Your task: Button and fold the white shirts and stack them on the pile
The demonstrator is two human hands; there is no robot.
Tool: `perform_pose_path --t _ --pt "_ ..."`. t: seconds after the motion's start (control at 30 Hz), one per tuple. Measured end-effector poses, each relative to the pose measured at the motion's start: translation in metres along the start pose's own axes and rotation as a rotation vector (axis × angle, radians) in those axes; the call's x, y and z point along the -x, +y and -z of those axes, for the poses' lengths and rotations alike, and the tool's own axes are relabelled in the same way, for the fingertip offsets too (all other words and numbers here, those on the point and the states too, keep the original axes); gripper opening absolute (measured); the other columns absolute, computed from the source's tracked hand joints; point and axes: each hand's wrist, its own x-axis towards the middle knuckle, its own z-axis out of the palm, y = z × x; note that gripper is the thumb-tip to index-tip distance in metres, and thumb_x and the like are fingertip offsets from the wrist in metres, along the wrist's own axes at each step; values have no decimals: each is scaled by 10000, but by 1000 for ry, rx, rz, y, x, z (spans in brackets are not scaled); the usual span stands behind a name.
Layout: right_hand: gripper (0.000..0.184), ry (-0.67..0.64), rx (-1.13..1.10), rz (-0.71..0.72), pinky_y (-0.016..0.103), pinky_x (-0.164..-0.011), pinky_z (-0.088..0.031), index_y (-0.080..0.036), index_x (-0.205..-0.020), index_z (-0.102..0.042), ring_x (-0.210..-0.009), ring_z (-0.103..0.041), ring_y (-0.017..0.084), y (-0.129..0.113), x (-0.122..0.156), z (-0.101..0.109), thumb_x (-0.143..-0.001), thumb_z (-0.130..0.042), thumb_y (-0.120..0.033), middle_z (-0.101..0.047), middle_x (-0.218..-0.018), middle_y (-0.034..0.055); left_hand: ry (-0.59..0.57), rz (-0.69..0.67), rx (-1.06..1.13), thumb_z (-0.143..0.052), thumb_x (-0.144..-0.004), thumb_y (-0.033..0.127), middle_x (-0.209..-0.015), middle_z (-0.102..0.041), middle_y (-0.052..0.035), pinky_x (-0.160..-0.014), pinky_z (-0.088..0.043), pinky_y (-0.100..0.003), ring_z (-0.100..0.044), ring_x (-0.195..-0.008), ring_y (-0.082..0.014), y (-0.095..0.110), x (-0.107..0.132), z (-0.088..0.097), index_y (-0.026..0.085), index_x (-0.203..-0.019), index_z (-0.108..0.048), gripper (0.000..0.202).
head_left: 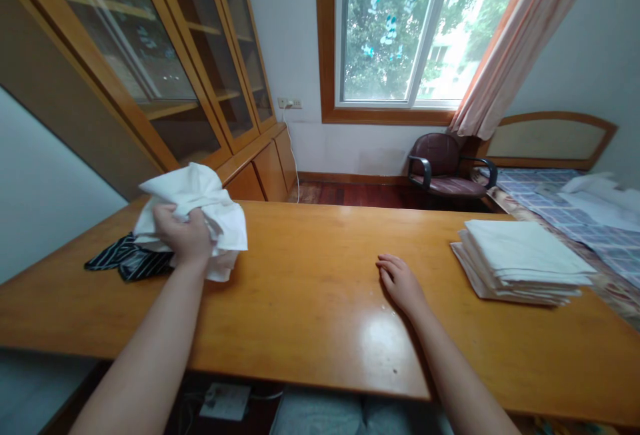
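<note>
My left hand (184,235) is closed on a crumpled white cloth (200,202), lifted a little above the left part of the wooden table (310,295). Under and beside that cloth lies a black striped cloth (125,260) on the tabletop. My right hand (400,283) rests flat on the table near its middle, fingers stretched out and pointing left, holding nothing. A stack of folded white cloths (520,262) sits on the right part of the table, apart from both hands.
A glass-fronted wooden cabinet (175,68) stands at the left wall. A dark red office chair (443,168) is under the window beyond the table. A bed (575,215) with a checked cover and white cloths on it lies at the right.
</note>
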Motion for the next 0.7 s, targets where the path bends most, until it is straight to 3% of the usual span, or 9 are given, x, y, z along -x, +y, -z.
perform_pose_path --t 0.13,0.27,0.33,0.4,0.47,0.57,0.63,0.7 --pt "283 7 -10 1 498 -1047 -475 -207 -1001 -752 -1141 -621 263 0 0 0 -927 -483 -253 -705 -1161 122 -286 -152 117 -628 -659 174 -689 -429 40 -724 -432 -286 -437 -669 -151 36 54 -5 214 -713 -423 216" --pt "280 4 -8 -5 494 -1043 -478 -212 -1017 -745 -1143 -620 257 -2 0 1 -929 -482 -253 -704 -1165 115 -725 -129 348 -678 -643 195 -666 -497 28 -702 -452 -291 -499 -655 -174 66 121 -10 232 -678 -507 179" --pt "285 4 1 -11 488 -1046 -477 -206 -1024 -739 -1141 -620 256 -4 0 3 -935 -473 -255 -704 -1163 114 -985 -121 529 -719 -656 217 -766 -593 -7 -758 -481 -312 -568 -755 -209 81 148 -9 244 -764 -612 155" --pt "292 4 2 -15 485 -1048 -475 -205 -1030 -735 -1138 -622 256 -5 0 4 -946 -462 -266 -706 -1160 115 -1265 -131 672 -728 -704 244 -921 -656 -49 -819 -503 -342 -608 -853 -235 94 166 -5 255 -977 -687 276" --pt "301 3 -6 -20 489 -1045 -476 -211 -1044 -729 -1133 -627 260 -7 0 5 -957 -451 -287 -711 -1152 113 -1414 -89 776 -731 -730 258 -1009 -673 -78 -922 -493 -387 -620 -952 -262 102 174 0 260 -1063 -699 335" --pt "312 7 -19 -38 498 -1026 -484 -217 -1074 -718 -1120 -635 273 -9 0 8 -967 -447 -328 -721 -1128 113 -1396 -35 825 -745 -730 256 -1090 -678 -96 -1048 -432 -448 -604 -1077 -294 104 171 4 262 -1047 -717 318" --pt "316 5 -32 -54 495 -1006 -494 -217 -1087 -710 -1096 -642 278 -11 -1 10 -970 -448 -348 -725 -1110 113 -1219 -67 764 -724 -749 242 -1112 -674 -91 -1095 -394 -467 -591 -1118 -294 97 164 3 264 -1018 -718 270" --pt "312 -4 -54 -61 483 -997 -496 -225 -1110 -698 -1078 -645 273 -13 0 11 -970 -451 -352 -721 -1115 107 -951 -131 631 -674 -786 222 -1117 -662 -84 -1137 -347 -477 -570 -1156 -285 82 156 0 259 -1001 -700 220"
